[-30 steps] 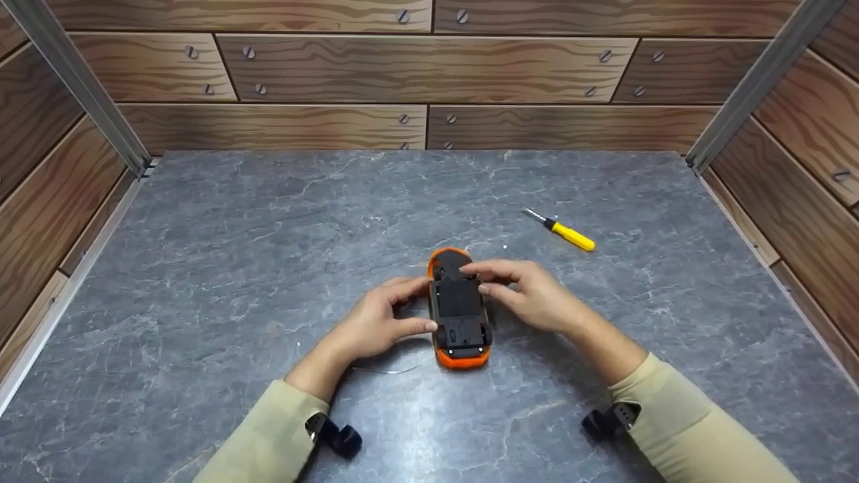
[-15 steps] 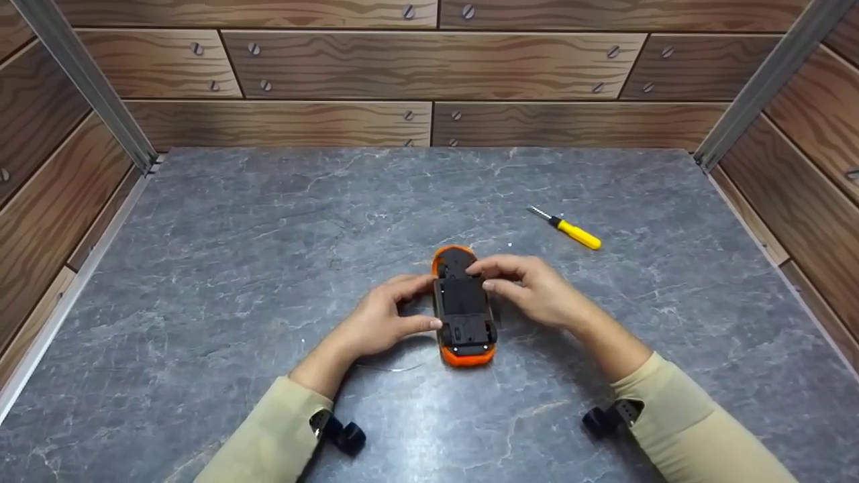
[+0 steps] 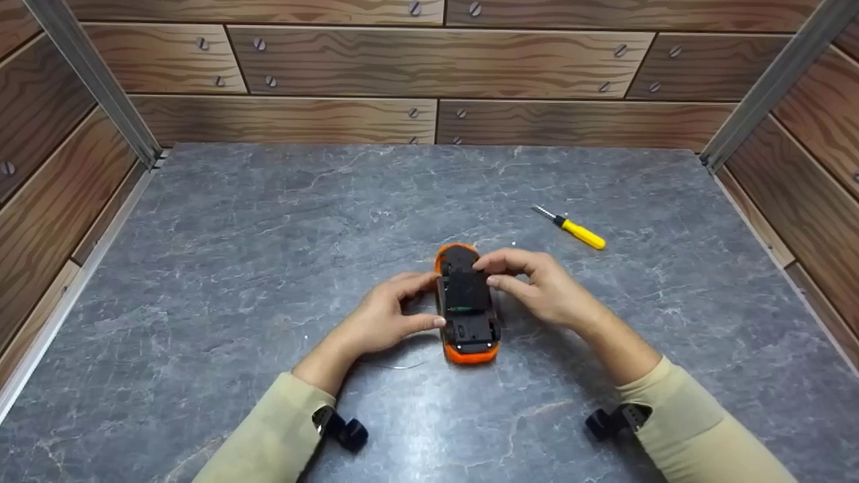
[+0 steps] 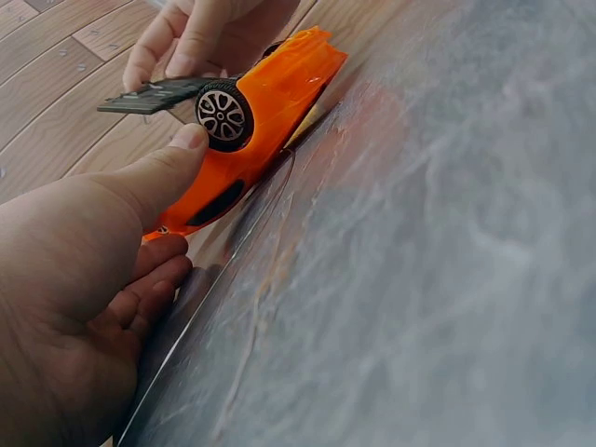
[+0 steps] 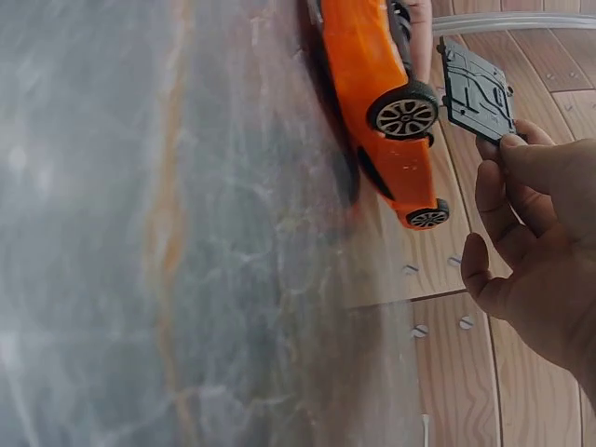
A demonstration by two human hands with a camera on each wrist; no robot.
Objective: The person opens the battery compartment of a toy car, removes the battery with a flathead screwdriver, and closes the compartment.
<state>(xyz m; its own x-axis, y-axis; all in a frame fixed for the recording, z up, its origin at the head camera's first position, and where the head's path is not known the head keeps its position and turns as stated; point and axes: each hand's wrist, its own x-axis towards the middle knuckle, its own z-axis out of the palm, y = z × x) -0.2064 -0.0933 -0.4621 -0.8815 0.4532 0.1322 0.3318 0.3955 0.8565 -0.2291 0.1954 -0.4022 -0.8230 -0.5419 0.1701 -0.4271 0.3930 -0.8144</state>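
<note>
An orange toy car (image 3: 471, 354) lies upside down on the grey marbled table, its black underside facing up. My left hand (image 3: 389, 312) holds the car by its left side, thumb near a wheel (image 4: 223, 115) and fingers along the body. Between thumb and fingers, my right hand (image 3: 540, 288) pinches a flat black battery cover (image 5: 477, 88) by its edge. In both wrist views this cover stands raised off the underside, its ribbed inner face showing in the right wrist view. A green strip (image 3: 462, 309) shows in the opening below the cover.
A yellow-handled screwdriver (image 3: 582, 235) lies at the back right of the car. On the table near the left wrist is a thin curved strand (image 3: 399, 366). Wood-patterned walls (image 3: 335, 60) enclose the back and sides. Dark wrist cameras (image 3: 345, 433) hang below both sleeves.
The black battery cover, flush with the underside before, has been lifted by my right hand, and green now shows beneath it. My left hand keeps its hold on the car.
</note>
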